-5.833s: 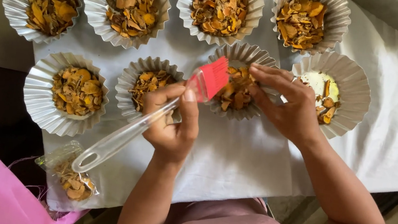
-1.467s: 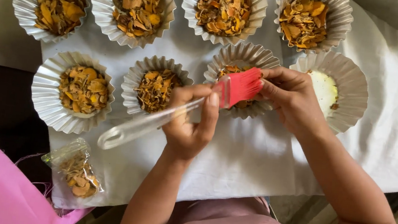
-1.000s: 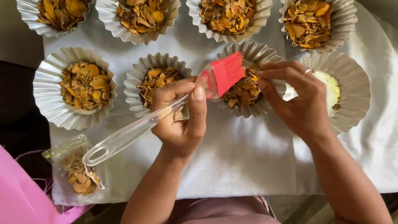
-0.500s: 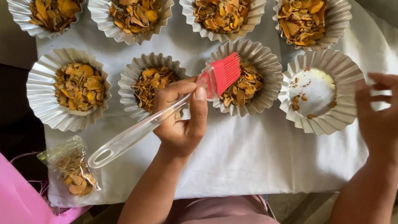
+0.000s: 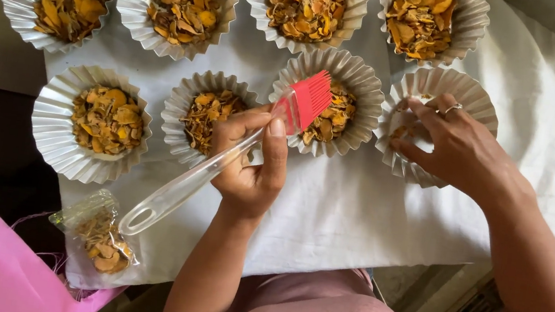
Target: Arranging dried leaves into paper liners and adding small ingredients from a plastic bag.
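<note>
Head view, nearest first. At the near edge of the counter [image 5: 325, 225], below the left hand, lies a small clear bag [image 5: 93, 233] of dried yellow-brown chips. The left hand [image 5: 248, 166] keeps its grip pressed around the clear handle of a brush [image 5: 220, 163], whose red bristles tilt up and away over the near rim of the middle foil cup [image 5: 363, 89]; that cup holds a shallow layer of chips. Left of this grip stand two more near-row cups, the small cup [image 5: 188, 106] and the wide cup [image 5: 55, 129], both filled with chips.

Change: half a second ago the right hand [image 5: 458, 150] was lifted clear to the right, fingers spread, showing the nearly empty cup [image 5: 467, 102] with a pale floor and only a few bits. Now the hand has come down into that cup, fingers curled and bunched on its contents; whether they pinch anything cannot be told. The brush has hardly moved. This suggests the work has passed to the least-filled cup.

Farthest from both grips, four back-row cups [image 5: 176, 2] sit full of chips on the white cloth
</note>
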